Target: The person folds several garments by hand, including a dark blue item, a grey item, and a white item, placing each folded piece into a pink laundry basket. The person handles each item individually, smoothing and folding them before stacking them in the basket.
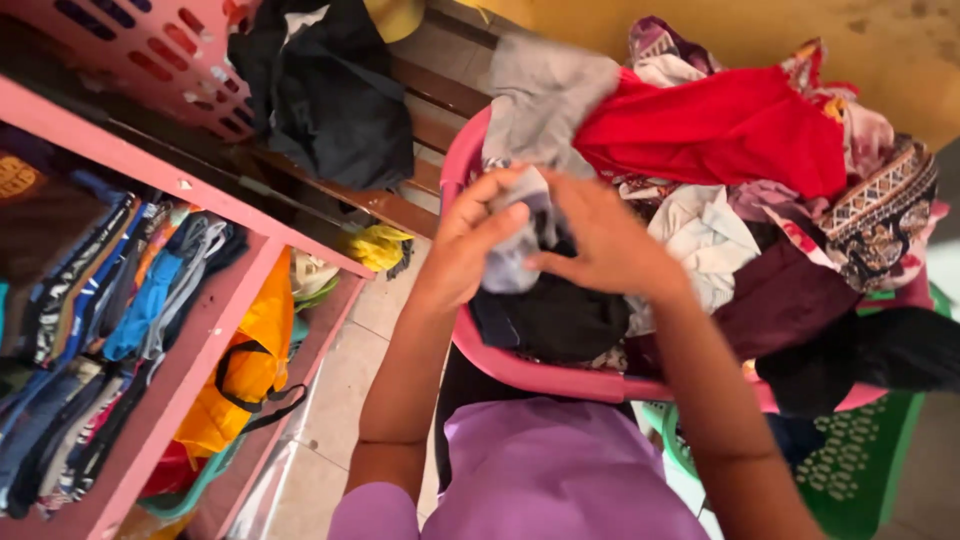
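With both hands closed on the small grey garment, left hand (pixel 478 238) and right hand (pixel 600 245) just above the pink basket (pixel 520 368), you pinch its edges and align them squarely.

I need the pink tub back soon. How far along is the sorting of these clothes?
Done: folded clothes already fill the pink shelf. In hand: the left hand and right hand together grip a small grey garment over the pink tub. Left: the tub is heaped high, with a red garment on top and many more around it, so most remains.
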